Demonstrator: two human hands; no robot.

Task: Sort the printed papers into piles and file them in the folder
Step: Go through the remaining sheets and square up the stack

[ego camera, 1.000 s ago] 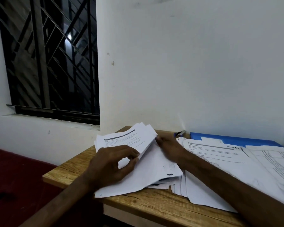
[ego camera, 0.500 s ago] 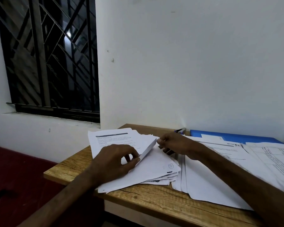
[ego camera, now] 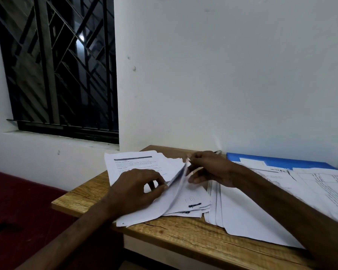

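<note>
While my left hand (ego camera: 137,190) curls round the lifted sheets of the loose white printed-paper stack (ego camera: 185,203), just left of the flat blue plastic folder (ego camera: 281,161), my right hand (ego camera: 213,168) pinches one corner, separating it for sorting.

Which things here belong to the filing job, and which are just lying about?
Job: left pile; lifted sheets, pinched by left hand and right hand; middle pile; right papers; blue folder.
Lying about: pen by the wall; window grille.
</note>
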